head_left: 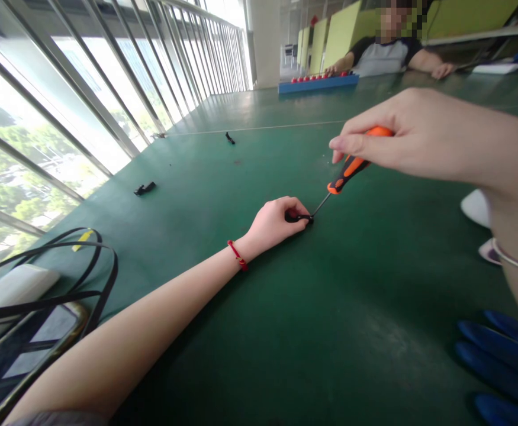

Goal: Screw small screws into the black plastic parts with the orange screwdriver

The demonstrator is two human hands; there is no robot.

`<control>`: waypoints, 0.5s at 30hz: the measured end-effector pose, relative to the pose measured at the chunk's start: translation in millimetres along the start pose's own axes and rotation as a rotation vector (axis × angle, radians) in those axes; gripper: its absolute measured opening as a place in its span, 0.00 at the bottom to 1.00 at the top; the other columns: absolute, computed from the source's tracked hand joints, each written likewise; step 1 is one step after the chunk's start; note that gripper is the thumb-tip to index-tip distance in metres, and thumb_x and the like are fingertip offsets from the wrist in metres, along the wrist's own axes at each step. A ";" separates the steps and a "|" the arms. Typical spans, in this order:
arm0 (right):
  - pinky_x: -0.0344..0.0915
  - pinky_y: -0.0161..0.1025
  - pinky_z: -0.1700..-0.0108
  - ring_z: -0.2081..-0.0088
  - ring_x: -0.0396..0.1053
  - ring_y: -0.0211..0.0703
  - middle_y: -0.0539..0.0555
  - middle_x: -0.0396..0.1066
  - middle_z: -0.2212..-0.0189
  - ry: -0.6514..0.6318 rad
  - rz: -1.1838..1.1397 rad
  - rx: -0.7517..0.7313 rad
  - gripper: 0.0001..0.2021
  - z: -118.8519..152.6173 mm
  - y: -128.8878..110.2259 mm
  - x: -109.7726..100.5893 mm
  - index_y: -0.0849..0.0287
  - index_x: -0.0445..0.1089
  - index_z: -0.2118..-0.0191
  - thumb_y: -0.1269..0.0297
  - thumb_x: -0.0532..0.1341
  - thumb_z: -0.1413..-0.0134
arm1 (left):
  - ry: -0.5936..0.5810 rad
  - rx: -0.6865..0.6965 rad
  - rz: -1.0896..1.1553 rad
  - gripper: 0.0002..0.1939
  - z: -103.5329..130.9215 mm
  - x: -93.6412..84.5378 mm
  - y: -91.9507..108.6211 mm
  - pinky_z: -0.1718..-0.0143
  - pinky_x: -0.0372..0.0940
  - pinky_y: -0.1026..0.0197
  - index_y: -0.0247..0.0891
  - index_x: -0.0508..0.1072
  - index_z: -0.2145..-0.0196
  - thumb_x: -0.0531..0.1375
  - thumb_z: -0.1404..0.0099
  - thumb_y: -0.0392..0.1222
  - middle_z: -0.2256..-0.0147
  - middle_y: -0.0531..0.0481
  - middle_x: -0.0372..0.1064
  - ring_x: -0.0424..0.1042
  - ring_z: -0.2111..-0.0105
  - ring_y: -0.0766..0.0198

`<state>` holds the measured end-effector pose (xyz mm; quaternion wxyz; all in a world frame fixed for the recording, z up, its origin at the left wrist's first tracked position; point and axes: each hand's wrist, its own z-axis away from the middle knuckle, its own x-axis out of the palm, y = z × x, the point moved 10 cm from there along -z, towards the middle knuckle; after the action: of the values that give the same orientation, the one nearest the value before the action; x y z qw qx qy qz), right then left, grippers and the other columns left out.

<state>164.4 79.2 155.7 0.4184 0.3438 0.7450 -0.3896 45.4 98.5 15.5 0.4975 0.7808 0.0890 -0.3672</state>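
My right hand (387, 133) is closed around the orange and black handle of a screwdriver (350, 171). Its thin metal shaft slants down to the left, and the tip meets or nearly meets the end of a small black part (301, 218). Pinched between thumb and fingers of my left hand (280, 222), that black part rests at the green tabletop (259, 331). My fingers hide much of it, so its exact kind is unclear. Two other small black pieces lie farther off: one (145, 188) to the left, another (229, 138) toward the back.
At lower left are a phone (63, 331), a white box-like object (23, 284) and looped black straps (112, 278). A blue glove (498, 349) lies at lower right. Across the table sits a person (380, 56) beside a blue rack (316, 85) with red-topped items. Metal railings (152, 77) border the left side.
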 end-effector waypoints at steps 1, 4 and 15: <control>0.52 0.39 0.70 0.75 0.60 0.37 0.49 0.60 0.79 0.009 0.007 -0.001 0.17 0.0 -0.4 -0.3 0.53 0.72 0.62 0.46 0.57 0.46 | -0.001 -0.002 -0.001 0.07 0.1 0.1 0.0 0.63 0.67 0.64 0.35 0.77 0.67 0.61 0.44 0.38 0.66 0.50 0.75 0.71 0.66 0.65; 0.53 0.38 0.70 0.74 0.60 0.36 0.49 0.64 0.75 0.014 0.036 -0.004 0.19 -0.6 -1.3 0.6 0.51 0.69 0.56 0.47 0.62 0.51 | -0.006 0.001 0.001 0.07 0.2 0.5 0.5 0.64 0.67 0.65 0.36 0.77 0.67 0.61 0.43 0.37 0.66 0.50 0.75 0.71 0.66 0.65; 0.51 0.37 0.73 0.77 0.56 0.35 0.49 0.64 0.76 -0.016 0.062 0.035 0.17 0.1 -2.2 0.1 0.52 0.71 0.60 0.47 0.61 0.50 | -0.007 0.003 0.007 0.07 0.3 0.5 0.8 0.63 0.67 0.65 0.36 0.77 0.67 0.60 0.43 0.38 0.66 0.50 0.75 0.71 0.66 0.66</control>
<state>162.6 78.1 156.3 0.4299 0.3708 0.7238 -0.3921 46.0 97.7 15.7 0.4979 0.7806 0.0843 -0.3682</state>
